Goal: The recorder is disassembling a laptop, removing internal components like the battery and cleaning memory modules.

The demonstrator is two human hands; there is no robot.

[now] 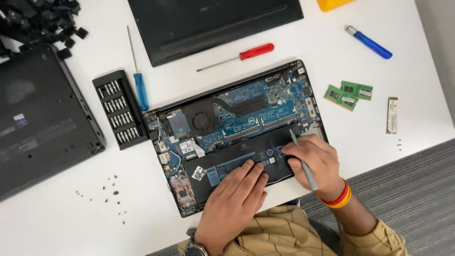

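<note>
Laptop [237,137] (opened), two hands [234,199], three screwdrivers [246,54]

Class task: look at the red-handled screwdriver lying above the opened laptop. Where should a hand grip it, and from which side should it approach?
Grip the red-handled screwdriver by its thick red plastic handle, at the right end, coming down from above. It lies flat on the white table, its thin metal shaft pointing left and slightly toward the open laptop. The handle is wider than the shaft, with bare table around it for the fingers.
</note>
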